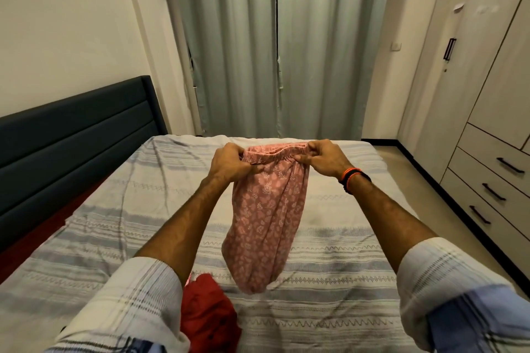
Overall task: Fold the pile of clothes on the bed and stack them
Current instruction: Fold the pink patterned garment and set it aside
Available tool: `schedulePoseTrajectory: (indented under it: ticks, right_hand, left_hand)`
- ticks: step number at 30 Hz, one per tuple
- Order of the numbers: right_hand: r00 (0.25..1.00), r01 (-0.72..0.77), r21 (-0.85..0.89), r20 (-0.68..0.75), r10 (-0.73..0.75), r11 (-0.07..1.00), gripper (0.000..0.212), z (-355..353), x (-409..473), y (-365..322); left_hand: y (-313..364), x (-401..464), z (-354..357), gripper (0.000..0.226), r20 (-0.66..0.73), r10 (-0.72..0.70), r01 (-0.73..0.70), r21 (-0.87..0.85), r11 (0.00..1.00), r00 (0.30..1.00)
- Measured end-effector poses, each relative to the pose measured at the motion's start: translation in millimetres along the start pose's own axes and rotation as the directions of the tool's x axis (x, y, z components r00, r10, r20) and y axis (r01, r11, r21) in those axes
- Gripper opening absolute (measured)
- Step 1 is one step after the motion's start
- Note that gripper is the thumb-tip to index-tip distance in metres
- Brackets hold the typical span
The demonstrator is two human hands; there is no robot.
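A pink garment with a white floral print (266,226) hangs in the air above the bed (329,309). My left hand (229,162) grips the left end of its gathered elastic waistband, and my right hand (325,157) grips the right end. The cloth droops down toward me, its lower end bunched just above the sheet. A crumpled red garment (208,314) lies on the near edge of the bed, partly hidden by my left sleeve.
The bed carries a grey and white striped sheet. A dark padded headboard (74,135) runs along the left. Grey curtains (275,46) hang behind the bed. A wardrobe with drawers (493,169) stands on the right, with a strip of floor between it and the bed.
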State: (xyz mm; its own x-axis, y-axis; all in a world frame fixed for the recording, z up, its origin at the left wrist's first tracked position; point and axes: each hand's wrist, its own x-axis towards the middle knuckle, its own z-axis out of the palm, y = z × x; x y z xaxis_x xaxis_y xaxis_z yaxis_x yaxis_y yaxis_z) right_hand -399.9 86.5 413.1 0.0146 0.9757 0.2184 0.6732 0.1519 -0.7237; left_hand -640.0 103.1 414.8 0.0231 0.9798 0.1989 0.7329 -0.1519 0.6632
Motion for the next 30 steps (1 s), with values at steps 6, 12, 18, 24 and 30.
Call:
schedulePoseTrajectory:
  ticks: [6, 12, 18, 24, 30]
  right_hand:
    - [0.975, -0.219, 0.442, 0.135, 0.176, 0.870, 0.013, 11, -19, -4]
    - [0.974, -0.226, 0.487, 0.086, 0.212, 0.843, 0.019, 8, -33, 1]
    - [0.976, -0.152, 0.534, -0.050, 0.210, 0.832, 0.019, -4, -31, 3]
    - [0.962, -0.200, 0.475, -0.070, 0.264, 0.857, 0.021, 5, -7, 22]
    - [0.936, -0.344, 0.322, 0.043, 0.349, 0.882, 0.027, 35, 26, 57]
  left_hand:
    - [-9, -4, 11, 0.045, -0.024, -0.070, 0.072, 0.061, 0.996, 0.997]
    - [-13, -13, 17, 0.041, 0.067, -0.098, 0.112, -0.250, 0.962, 0.993]
    - [-5, -12, 12, 0.041, 0.043, -0.066, 0.078, -0.393, 0.916, 0.997]
    - [-9, 16, 31, 0.039, 0.078, -0.125, 0.144, -0.347, 0.927, 0.989]
    - [-28, 41, 63, 0.032, 0.258, -0.226, 0.293, -0.265, 0.919, 0.940]
